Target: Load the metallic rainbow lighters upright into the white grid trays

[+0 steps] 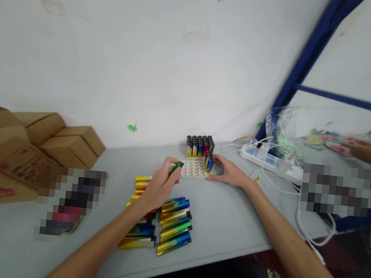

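Note:
My left hand (164,179) is closed around a lighter with a green end (176,167), held tilted at the left edge of a white tray with rows of round holes (193,168). My right hand (230,172) grips the tray's right end between thumb and fingers. A few lighters (208,162) stand upright in the holes at that end. Right behind the tray is a block of upright lighters (200,146). Nearer me, several yellow, blue and green lighters (175,226) lie flat in two columns, the left one partly hidden by my left forearm.
Cardboard boxes (72,145) stand on the left of the grey table (226,223). A white power strip (263,160) with loose cables lies to the right. Beyond the blue metal frame (294,75), another person's hand (368,151) is over colourful packets. Two patches are pixelated.

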### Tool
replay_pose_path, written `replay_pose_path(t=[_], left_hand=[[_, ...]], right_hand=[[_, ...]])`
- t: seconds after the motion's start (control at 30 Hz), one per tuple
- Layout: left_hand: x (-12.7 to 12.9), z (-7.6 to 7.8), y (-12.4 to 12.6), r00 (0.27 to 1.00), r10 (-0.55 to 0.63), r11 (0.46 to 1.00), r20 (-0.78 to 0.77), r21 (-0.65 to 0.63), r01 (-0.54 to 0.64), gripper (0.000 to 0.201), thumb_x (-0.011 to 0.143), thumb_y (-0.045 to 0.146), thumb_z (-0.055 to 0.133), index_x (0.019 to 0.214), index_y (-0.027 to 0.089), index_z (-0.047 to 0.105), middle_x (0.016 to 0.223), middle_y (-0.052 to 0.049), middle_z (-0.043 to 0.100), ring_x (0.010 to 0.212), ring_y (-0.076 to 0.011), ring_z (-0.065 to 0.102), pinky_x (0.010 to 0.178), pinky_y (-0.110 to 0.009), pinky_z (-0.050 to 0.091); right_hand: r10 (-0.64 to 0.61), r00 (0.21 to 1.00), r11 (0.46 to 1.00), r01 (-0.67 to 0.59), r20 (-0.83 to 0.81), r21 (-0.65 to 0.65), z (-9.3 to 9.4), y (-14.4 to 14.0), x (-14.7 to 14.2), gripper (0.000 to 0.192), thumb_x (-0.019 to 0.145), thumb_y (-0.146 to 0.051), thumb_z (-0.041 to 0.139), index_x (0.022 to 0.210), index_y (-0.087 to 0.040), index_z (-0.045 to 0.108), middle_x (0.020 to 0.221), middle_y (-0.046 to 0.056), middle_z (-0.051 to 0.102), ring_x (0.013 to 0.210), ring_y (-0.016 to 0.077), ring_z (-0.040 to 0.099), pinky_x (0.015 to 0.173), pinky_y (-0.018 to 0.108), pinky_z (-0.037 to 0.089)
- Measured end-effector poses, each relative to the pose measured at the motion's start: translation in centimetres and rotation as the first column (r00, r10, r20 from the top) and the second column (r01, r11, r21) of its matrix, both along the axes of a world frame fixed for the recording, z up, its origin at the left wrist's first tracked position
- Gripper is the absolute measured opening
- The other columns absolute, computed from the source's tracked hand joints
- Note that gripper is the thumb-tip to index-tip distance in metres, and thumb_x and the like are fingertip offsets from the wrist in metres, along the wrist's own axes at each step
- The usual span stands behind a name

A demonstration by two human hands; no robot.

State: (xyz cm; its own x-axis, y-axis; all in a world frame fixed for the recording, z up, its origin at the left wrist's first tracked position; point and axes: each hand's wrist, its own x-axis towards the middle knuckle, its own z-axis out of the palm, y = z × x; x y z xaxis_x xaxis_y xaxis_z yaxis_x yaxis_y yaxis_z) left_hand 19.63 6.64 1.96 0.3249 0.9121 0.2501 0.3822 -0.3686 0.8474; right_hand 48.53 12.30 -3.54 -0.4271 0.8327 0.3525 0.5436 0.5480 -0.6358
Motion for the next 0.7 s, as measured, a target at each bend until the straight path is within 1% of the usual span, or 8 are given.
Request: replay_pose_path(t=[0.07,0.1,0.2,0.27,0.33,0.47,0.6,0.7], left_hand=[[0.7,0.0,0.6,0.996,-0.076,0.997,0.056,-0.005,0.076,0.024,0.099,0.039,0.044,0.112,0.020,0.049,0.080,0.001,0.062,0.067,-0.0127,0.053,0.065,-0.026,0.045],[1.2,0.1,1.0,0.992,-0.099,0.995,0.073,0.012,0.098,0.025,0.098,0.039,0.047,0.112,0.020,0.052,0.089,-0.002,0.064,0.074,-0.0137,0.057,0.070,-0.027,0.048],[2.8,0.4,2.5,0.990,-0.101,0.990,0.102,0.104,0.091,0.028,0.090,0.041,0.061,0.105,0.018,0.065,0.110,-0.009,0.063,0.097,-0.0182,0.061,0.082,-0.029,0.053],[4.1,0.6,3.4,0.989,-0.107,0.987,0.102,0.134,0.093,0.029,0.084,0.041,0.069,0.100,0.017,0.070,0.107,-0.009,0.065,0.095,-0.0194,0.063,0.080,-0.030,0.056],[5.2,0.6,4.2,0.987,-0.133,0.985,0.090,0.123,0.121,0.029,0.080,0.041,0.073,0.098,0.017,0.073,0.100,-0.009,0.070,0.089,-0.0198,0.066,0.080,-0.032,0.058],[7.0,0.0,4.9,0.988,-0.134,0.987,0.080,0.097,0.126,0.028,0.076,0.037,0.077,0.095,0.016,0.075,0.097,-0.008,0.076,0.085,-0.0213,0.070,0.086,-0.038,0.059],[7.5,-0.7,5.1,0.995,-0.096,0.991,0.036,0.092,0.093,0.030,0.075,0.036,0.078,0.096,0.015,0.076,0.094,-0.008,0.078,0.081,-0.0218,0.072,0.083,-0.037,0.060],[7.3,-0.7,5.2,0.996,-0.091,0.991,0.001,0.098,0.090,0.031,0.076,0.037,0.077,0.098,0.015,0.076,0.095,-0.008,0.077,0.082,-0.0223,0.072,0.082,-0.036,0.060]], right_hand=[[0.007,1.000,1.000,-0.007,-0.021,0.009,-0.1,0.1,-0.1,0.086,0.069,-0.047,0.084,0.141,-0.018,0.048,0.138,0.017,0.059,0.123,0.0312,0.061,0.108,0.049,0.047],[0.007,1.000,1.000,-0.006,-0.028,0.015,-0.1,0.1,-0.1,0.085,0.069,-0.047,0.084,0.140,-0.018,0.048,0.137,0.016,0.060,0.122,0.0309,0.061,0.107,0.048,0.048],[0.007,1.000,0.999,-0.006,-0.028,0.031,-0.1,0.1,-0.2,0.088,0.068,-0.047,0.084,0.142,-0.018,0.046,0.135,0.016,0.061,0.119,0.0302,0.062,0.105,0.047,0.049],[0.004,1.000,0.999,-0.003,-0.020,0.044,0.0,0.1,-0.2,0.089,0.067,-0.047,0.085,0.142,-0.018,0.046,0.135,0.016,0.061,0.119,0.0303,0.062,0.105,0.048,0.048],[0.008,1.000,0.999,-0.007,-0.021,0.052,0.0,0.1,-0.2,0.086,0.067,-0.047,0.085,0.141,-0.020,0.048,0.135,0.015,0.062,0.120,0.0302,0.061,0.106,0.047,0.047],[0.013,1.000,0.999,-0.012,-0.028,0.051,0.0,0.1,-0.3,0.085,0.068,-0.045,0.085,0.140,-0.022,0.048,0.135,0.014,0.062,0.119,0.0295,0.061,0.105,0.046,0.046],[0.003,1.000,0.999,-0.002,-0.025,0.053,-0.2,0.4,-0.2,0.090,0.065,-0.047,0.086,0.141,-0.019,0.046,0.135,0.016,0.061,0.119,0.0299,0.062,0.104,0.045,0.047],[-0.004,1.000,0.999,0.005,-0.026,0.048,-0.3,0.5,-0.2,0.091,0.065,-0.048,0.086,0.141,-0.018,0.046,0.134,0.016,0.062,0.119,0.0303,0.062,0.104,0.045,0.047]])
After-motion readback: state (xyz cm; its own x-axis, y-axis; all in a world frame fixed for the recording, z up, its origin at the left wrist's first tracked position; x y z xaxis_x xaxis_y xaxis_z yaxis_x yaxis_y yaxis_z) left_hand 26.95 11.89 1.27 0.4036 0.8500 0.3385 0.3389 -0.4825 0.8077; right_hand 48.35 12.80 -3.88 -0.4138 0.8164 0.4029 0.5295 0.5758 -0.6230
